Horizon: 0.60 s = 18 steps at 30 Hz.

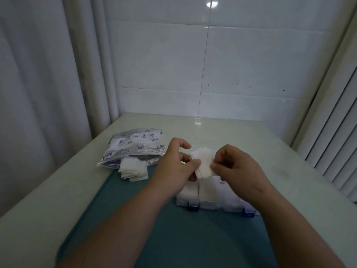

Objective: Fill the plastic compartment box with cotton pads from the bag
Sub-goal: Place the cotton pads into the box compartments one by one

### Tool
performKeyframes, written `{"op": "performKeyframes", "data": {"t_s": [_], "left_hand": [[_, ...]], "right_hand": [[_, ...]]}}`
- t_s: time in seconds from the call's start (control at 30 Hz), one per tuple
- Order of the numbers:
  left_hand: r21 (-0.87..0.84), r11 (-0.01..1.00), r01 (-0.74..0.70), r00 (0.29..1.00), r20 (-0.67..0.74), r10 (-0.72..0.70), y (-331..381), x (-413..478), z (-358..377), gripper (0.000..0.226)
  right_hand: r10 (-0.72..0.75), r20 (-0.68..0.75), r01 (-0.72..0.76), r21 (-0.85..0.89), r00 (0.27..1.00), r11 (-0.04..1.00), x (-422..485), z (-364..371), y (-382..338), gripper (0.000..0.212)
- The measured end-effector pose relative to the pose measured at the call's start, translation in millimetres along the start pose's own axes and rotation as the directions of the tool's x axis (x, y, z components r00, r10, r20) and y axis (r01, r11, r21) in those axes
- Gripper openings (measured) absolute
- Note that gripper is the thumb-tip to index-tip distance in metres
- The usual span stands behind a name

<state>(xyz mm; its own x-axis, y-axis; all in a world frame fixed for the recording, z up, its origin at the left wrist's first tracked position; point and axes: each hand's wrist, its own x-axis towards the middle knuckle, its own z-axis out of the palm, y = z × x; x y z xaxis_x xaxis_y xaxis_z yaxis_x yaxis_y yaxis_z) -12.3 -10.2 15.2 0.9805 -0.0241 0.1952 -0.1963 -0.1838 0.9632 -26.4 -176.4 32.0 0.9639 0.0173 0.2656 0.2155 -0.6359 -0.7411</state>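
Note:
A small stack of white square cotton pads (201,163) is held between both hands above the box. My left hand (173,167) pinches its left edge with thumb and fingers. My right hand (237,171) pinches its right edge. Under the hands sits the clear plastic compartment box (208,198) with blue latches at its near side; white pads show in its near-left compartments. To the left lies the printed zip bag (133,147), with a fanned pile of loose cotton pads (133,169) spilling from its mouth.
The box stands on a teal mat (164,229) laid over a pale tabletop (289,180). A tiled wall rises behind, a curtain hangs at the left, and a slatted panel stands at the right.

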Motion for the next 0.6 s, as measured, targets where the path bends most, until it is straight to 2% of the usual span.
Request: {"op": "performKeyframes", "data": {"t_s": [0.13,0.4,0.6], "left_hand": [[0.147,0.987,-0.058,0.996,-0.061,0.067,0,2,18,0.023],[0.25,0.966,-0.058,0.998,0.044,0.049,-2,4,50,0.025],[0.53,0.844,-0.089,0.993,0.108,0.037,3,-1,63,0.012]], "right_hand": [[0.048,0.059,-0.046,-0.033,0.997,0.998,2,-13,4,0.011],[0.154,0.098,-0.136,-0.166,0.983,0.977,5,-33,13,0.013],[0.326,0.179,-0.278,-0.247,0.928,0.928,8,-40,20,0.007]]}}
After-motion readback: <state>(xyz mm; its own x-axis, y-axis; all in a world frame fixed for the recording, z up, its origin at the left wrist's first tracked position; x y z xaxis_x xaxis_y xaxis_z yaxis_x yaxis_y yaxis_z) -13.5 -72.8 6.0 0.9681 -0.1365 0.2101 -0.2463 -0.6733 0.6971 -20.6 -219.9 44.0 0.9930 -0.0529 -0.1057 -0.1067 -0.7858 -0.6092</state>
